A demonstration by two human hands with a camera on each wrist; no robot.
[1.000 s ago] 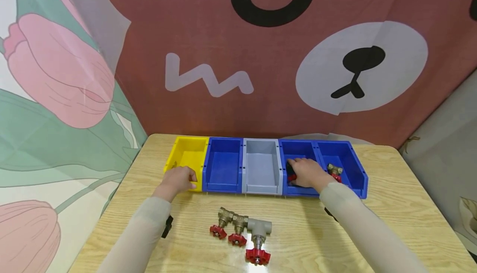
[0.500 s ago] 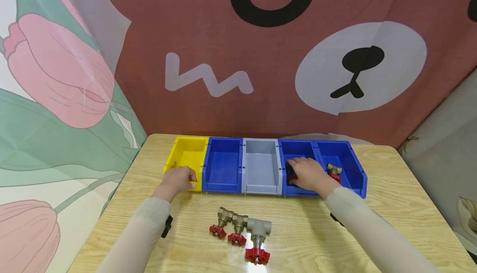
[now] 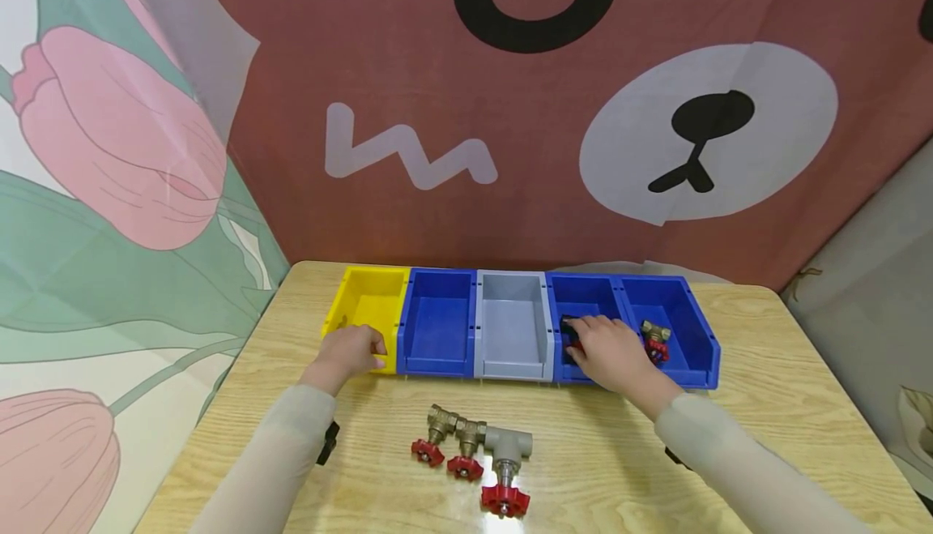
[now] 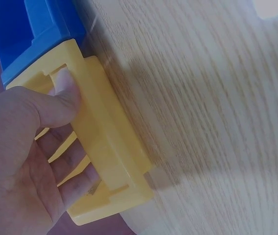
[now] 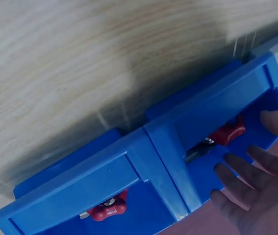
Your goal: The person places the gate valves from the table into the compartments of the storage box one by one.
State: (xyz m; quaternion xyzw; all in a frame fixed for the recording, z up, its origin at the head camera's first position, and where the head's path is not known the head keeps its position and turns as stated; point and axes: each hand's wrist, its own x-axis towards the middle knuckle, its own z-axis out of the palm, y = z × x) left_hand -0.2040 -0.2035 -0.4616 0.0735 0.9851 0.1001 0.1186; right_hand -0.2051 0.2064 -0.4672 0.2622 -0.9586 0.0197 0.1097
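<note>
My left hand point(image 3: 350, 352) grips the front wall of the yellow bin point(image 4: 102, 132), thumb at the lip and fingers inside. My right hand point(image 3: 608, 348) reaches into the fourth bin, a blue one point(image 3: 583, 287). Its fingers are spread in the right wrist view, apart from a valve with a red handwheel point(image 5: 229, 132) and a dark body that lies on the bin floor. From the head, the hand covers most of this valve. The rightmost blue bin point(image 3: 703, 339) holds a brass valve with a red handwheel point(image 3: 655, 339).
Two brass valves point(image 3: 440, 420) point(image 3: 470, 434) and a larger grey tee-shaped valve point(image 3: 508, 445), all with red handwheels, lie on the wooden table point(image 3: 364, 469) before the bins. A blue bin point(image 3: 440, 315) and a grey bin point(image 3: 510, 323) stand mid-row. A printed cloth point(image 3: 408, 226) hangs behind.
My right hand has drawn slightly right and toward me within the fourth bin, its forearm shifting right. The left hand keeps its place on the yellow bin.
</note>
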